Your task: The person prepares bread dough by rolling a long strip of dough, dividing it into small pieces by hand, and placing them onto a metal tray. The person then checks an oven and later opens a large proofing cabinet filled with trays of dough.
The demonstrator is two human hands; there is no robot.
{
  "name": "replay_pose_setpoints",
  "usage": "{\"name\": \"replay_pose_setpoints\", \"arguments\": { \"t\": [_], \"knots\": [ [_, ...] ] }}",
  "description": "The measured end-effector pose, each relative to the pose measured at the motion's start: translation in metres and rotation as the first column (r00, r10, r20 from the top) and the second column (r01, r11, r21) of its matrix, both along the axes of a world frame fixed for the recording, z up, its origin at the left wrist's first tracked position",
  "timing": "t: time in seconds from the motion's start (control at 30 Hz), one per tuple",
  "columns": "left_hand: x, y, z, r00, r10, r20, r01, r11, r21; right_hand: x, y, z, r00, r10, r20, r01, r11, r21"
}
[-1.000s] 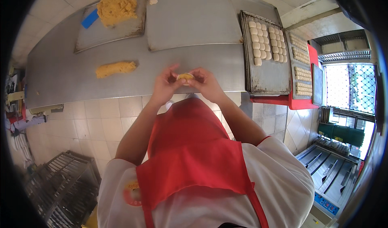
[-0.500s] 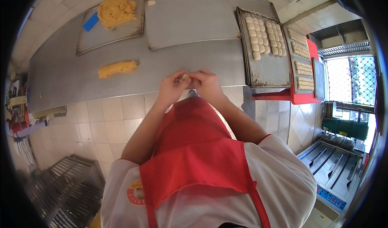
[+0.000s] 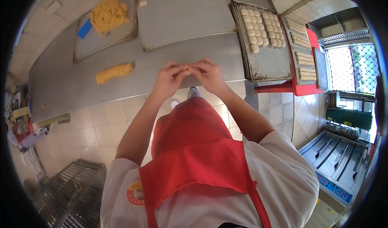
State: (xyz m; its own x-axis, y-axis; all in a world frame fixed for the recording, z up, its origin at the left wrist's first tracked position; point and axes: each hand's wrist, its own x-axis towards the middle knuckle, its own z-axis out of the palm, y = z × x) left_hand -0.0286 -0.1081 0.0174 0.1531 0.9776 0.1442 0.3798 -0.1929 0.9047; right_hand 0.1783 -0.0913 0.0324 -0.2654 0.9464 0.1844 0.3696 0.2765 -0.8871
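Observation:
My left hand (image 3: 169, 78) and my right hand (image 3: 207, 73) meet above the near edge of the steel table. Their thumbs and fingertips are pinched on a small piece of dough (image 3: 187, 68), pale and mostly hidden by the fingers. To the left of them a log of yellow filling (image 3: 114, 73) lies directly on the table. Farther back, a big mound of the same yellow filling (image 3: 108, 15) rests on a metal tray, beside a blue scraper (image 3: 84, 28).
A bare sheet pan (image 3: 184, 20) lies at the table's back middle. To the right, one tray (image 3: 268, 68) carries rows of round dough pieces (image 3: 254, 29); smaller pieces fill a tray on a red table (image 3: 303, 90). A rack (image 3: 72, 191) stands lower left, an oven (image 3: 335, 159) lower right. Another person (image 3: 24, 137) is far left.
Both hands have lifted slightly away from my body, their fingertips now closer together. The yellow bit seen between them before is now mostly covered. The whole view has shifted a little.

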Motion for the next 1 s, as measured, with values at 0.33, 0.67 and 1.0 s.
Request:
{"name": "replay_pose_setpoints", "arguments": {
  "t": [0.33,0.67,1.0],
  "knots": [
    [0.033,-0.030,-0.058,0.971,0.039,-0.237,0.000,0.987,0.159,-0.042,-0.014,-0.077,0.979,-0.201,0.018,0.201,0.980,-0.005],
    [0.011,0.002,-0.050,0.989,0.144,-0.028,-0.145,0.989,-0.011,-0.015,0.030,-0.064,0.943,-0.089,0.321,0.023,0.978,0.205],
    [-0.015,0.015,-0.068,0.829,0.533,0.171,-0.545,0.838,0.032,-0.071,0.079,-0.070,0.839,-0.069,0.539,-0.192,0.890,0.413]
  ]
}}
